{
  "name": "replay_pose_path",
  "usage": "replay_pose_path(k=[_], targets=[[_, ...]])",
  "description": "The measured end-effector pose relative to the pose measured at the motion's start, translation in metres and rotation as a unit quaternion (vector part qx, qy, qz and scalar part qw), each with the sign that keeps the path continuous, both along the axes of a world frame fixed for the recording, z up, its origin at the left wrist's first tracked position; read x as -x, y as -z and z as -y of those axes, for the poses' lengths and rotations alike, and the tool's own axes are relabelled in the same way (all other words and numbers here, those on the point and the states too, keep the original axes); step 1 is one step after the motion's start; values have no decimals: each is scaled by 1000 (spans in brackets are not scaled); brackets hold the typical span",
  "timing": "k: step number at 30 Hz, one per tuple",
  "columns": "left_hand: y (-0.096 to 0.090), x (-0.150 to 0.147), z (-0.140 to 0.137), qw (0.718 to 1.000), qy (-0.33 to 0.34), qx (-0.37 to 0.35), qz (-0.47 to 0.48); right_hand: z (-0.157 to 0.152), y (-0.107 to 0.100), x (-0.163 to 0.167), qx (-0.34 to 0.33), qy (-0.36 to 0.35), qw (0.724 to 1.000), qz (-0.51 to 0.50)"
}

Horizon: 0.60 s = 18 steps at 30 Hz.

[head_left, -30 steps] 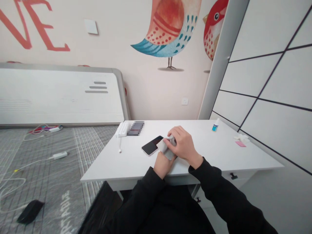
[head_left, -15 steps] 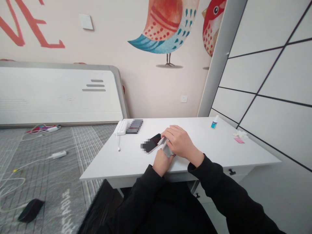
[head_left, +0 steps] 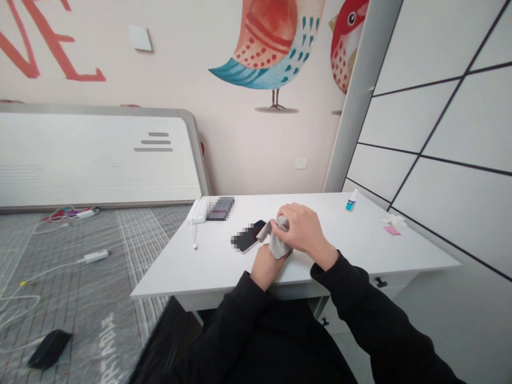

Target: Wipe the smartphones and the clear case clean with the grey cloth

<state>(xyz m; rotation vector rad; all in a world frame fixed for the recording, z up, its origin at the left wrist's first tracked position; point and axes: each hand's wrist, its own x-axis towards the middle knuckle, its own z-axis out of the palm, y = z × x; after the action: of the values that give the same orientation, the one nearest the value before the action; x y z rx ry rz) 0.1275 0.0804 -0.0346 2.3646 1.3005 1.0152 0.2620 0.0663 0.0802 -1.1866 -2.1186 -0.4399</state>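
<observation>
My right hand [head_left: 301, 226] is closed, its fingers and thumb pinching a crumpled light grey cloth [head_left: 279, 246]. The cloth hangs down over my left hand [head_left: 267, 262], which is just below and to the left. Cloth covers the left hand's fingers, so their pose and anything in them stay hidden. A small dark edge shows under the cloth beside the left hand, too little to name. Close to the left of both hands a black smartphone [head_left: 253, 235] lies flat on the white table [head_left: 332, 229], part of it pixelated.
At the table's back left are a white power strip [head_left: 198, 211] with a short cable and a dark, pixelated flat object [head_left: 221, 208]. To the right stand a small white-and-blue bottle [head_left: 352, 201] and crumpled white tissue [head_left: 395, 221] by a pink piece [head_left: 392, 230]. Cables lie on the floor.
My right hand has shifted slightly to the right and lifted the cloth into a bunched shape. The left hand stays in nearly the same place.
</observation>
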Motion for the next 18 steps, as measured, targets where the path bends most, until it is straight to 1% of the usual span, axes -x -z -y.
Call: replay_pose_path(k=[2,6,7,9,12,13,14,18], targets=[[3,0,-1,1000,-1,7,-4,0,-1,-2,4,16,1000,1],[6,0,-2,1000,2,7,-9,1,-5,-1,28,-49,996,61],[6,0,-2,1000,1,5,-8,2,-6,0,32,-55,996,67],[4,0,-1,1000,0,4,-3,1,-8,-1,34,-29,998,54],[1,1,1,1000,-1,17,0,-1,-8,-5,34,35,999,19],[0,1,1,1000,-3,22,-1,-1,-8,-6,37,39,998,18],[0,1,1,1000,-5,27,-2,-1,-8,-6,41,32,998,23],[0,2,4,999,-8,45,-1,3,-7,-6,55,-37,996,54]])
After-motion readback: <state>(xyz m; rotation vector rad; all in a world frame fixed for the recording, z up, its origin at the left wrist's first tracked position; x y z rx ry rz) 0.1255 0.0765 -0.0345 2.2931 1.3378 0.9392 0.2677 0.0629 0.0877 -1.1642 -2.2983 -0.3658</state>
